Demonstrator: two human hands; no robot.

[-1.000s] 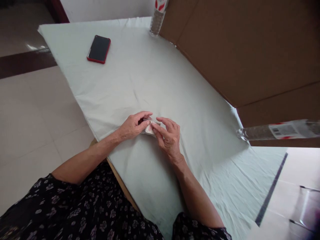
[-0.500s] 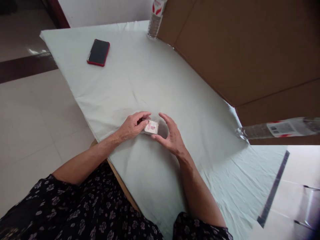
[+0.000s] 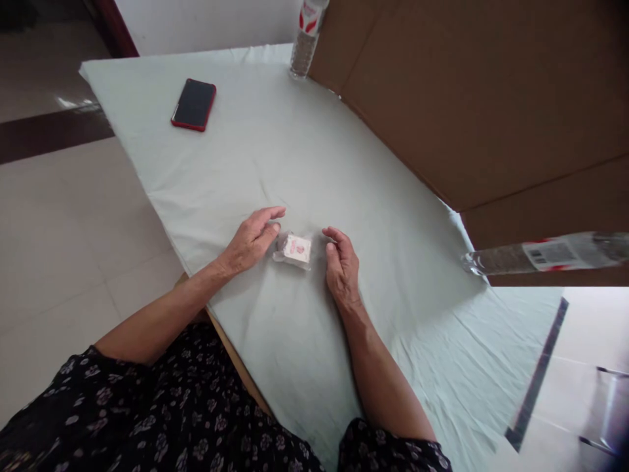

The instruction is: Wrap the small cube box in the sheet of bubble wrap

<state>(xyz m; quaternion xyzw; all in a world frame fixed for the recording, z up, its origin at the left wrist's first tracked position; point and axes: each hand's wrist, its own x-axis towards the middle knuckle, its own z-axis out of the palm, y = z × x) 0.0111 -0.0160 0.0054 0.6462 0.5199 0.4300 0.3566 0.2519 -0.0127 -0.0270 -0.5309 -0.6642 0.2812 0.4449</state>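
Observation:
A small white block with a red print, wrapped in clear plastic point(image 3: 296, 250), lies on the pale green tablecloth point(image 3: 295, 157). What is inside the wrapping I cannot make out. My left hand point(image 3: 253, 239) is just left of the packet, apart from it, with its fingers stretched out and nothing held. To the right of the packet, also apart from it, my right hand point(image 3: 341, 265) rests with loosely bent fingers and a gap between thumb and forefinger. Nothing shows in it.
Toward the back left lies a phone or small tablet in a red case point(image 3: 194, 105). A large brown cardboard panel point(image 3: 442, 98) stands along the right. One plastic bottle point(image 3: 304, 42) is at its far end, another bottle point(image 3: 550, 254) at its near end.
Both hands have come off the wrapped packet and moved apart, the left one up and left, the right one a little right. The packet now lies untouched on the cloth.

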